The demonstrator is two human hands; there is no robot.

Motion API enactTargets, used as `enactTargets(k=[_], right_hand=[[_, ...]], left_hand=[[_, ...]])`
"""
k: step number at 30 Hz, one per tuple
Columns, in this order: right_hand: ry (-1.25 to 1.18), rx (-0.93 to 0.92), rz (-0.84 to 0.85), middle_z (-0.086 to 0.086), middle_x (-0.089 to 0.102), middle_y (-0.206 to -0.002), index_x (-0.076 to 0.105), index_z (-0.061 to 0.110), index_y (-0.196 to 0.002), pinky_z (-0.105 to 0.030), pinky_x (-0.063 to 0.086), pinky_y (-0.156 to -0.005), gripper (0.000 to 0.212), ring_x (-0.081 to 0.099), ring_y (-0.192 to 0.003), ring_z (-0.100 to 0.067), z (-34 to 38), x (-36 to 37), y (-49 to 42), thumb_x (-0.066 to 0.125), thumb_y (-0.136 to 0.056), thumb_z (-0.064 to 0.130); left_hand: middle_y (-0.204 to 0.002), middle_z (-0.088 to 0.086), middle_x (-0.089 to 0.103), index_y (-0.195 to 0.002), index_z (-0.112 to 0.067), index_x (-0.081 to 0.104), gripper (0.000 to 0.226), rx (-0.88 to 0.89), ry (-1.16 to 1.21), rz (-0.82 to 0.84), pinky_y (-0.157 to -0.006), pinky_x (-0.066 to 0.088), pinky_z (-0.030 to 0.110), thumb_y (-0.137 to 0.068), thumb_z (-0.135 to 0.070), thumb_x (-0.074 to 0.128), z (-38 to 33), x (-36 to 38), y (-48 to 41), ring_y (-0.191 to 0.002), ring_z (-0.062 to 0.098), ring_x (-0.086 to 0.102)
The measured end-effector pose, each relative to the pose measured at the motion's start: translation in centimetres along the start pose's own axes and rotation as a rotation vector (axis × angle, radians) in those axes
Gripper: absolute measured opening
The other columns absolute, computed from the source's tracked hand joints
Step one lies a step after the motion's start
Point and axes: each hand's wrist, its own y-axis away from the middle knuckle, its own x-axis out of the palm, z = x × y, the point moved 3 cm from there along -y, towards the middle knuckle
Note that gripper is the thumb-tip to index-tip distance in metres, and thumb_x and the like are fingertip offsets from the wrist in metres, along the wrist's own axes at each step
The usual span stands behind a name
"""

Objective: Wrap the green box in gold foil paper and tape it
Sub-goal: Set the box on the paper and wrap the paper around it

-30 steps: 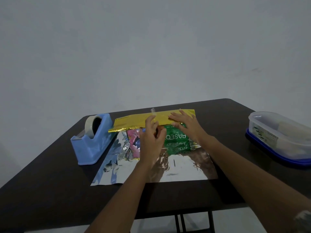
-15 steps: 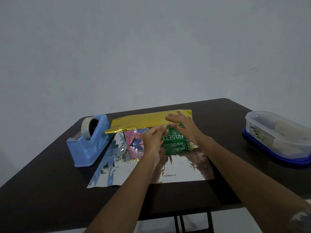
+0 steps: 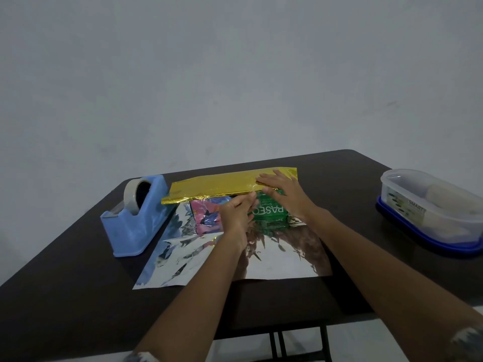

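Gold foil paper [image 3: 217, 186] is lying over the far side of the green box [image 3: 269, 212], which is sitting mid-sheet at 12 o'clock. The right hand [image 3: 285, 192] is pressing the flap flat, fingers straight and a little apart. The left hand [image 3: 235, 215] is touching the flap's edge, fingers together; I cannot tell if they are pinching anything. If either hand is letting go early, the slippery flap could be springing open.

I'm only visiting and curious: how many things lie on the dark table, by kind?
Blue plastic tape dispenser: 1
Gold foil paper sheet: 1
Green printed box: 1
Clear plastic container on a blue lid: 1
Total: 4
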Motion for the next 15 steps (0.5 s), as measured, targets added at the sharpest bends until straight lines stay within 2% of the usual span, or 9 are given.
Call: enactTargets(k=[7, 10, 11, 13, 15], right_hand=[[0.005, 0.004, 0.008, 0.005, 0.038, -0.149, 0.048, 0.028, -0.136, -0.057, -0.001, -0.114, 0.038, 0.013, -0.146, -0.017, 0.00, -0.09, 0.05, 0.041, -0.099, 0.035], [0.024, 0.010, 0.020, 0.006, 0.038, -0.149, 0.048, 0.029, -0.136, -0.058, -0.001, -0.114, 0.040, 0.013, -0.146, -0.016, 0.06, -0.18, 0.05, 0.039, -0.098, 0.039], [0.032, 0.019, 0.025, 0.007, 0.038, -0.149, 0.049, 0.029, -0.136, -0.058, -0.001, -0.114, 0.044, 0.014, -0.145, -0.016, 0.17, -0.26, 0.09, 0.036, -0.097, 0.045], [0.043, 0.044, 0.030, 0.008, 0.039, -0.148, 0.050, 0.029, -0.135, -0.055, -0.004, -0.114, 0.064, 0.015, -0.145, -0.013, 0.60, -0.46, 0.20, 0.021, -0.087, 0.062], [0.048, 0.081, 0.031, 0.009, 0.039, -0.148, 0.052, 0.030, -0.133, -0.052, -0.009, -0.113, 0.079, 0.017, -0.144, -0.010, 0.92, -0.68, 0.20, 0.010, -0.079, 0.069]], left_hand=[[-0.091, 0.003, 0.071, -0.102, -0.009, 0.067, 0.020, -0.010, -0.008, -0.038, -0.082, 0.051, 0.029, -0.087, -0.021, 0.067, 0.16, 0.16, -0.19, -0.088, 0.014, 0.067], [-0.090, 0.004, 0.071, -0.103, -0.007, 0.067, 0.023, -0.011, -0.006, -0.062, -0.075, 0.050, 0.025, -0.086, -0.022, 0.068, 0.24, 0.16, -0.28, -0.087, 0.014, 0.067], [-0.090, 0.004, 0.071, -0.104, -0.006, 0.067, 0.025, -0.013, -0.006, -0.066, -0.072, 0.050, 0.024, -0.085, -0.022, 0.069, 0.29, 0.16, -0.36, -0.086, 0.014, 0.067], [-0.091, 0.004, 0.071, -0.105, -0.005, 0.067, 0.029, -0.013, -0.012, -0.070, -0.070, 0.050, 0.022, -0.084, -0.023, 0.070, 0.39, 0.11, -0.53, -0.086, 0.014, 0.068], [-0.089, 0.004, 0.071, -0.105, -0.004, 0.067, 0.030, -0.014, -0.019, -0.065, -0.070, 0.050, 0.023, -0.083, -0.023, 0.071, 0.47, 0.09, -0.68, -0.085, 0.014, 0.068]])
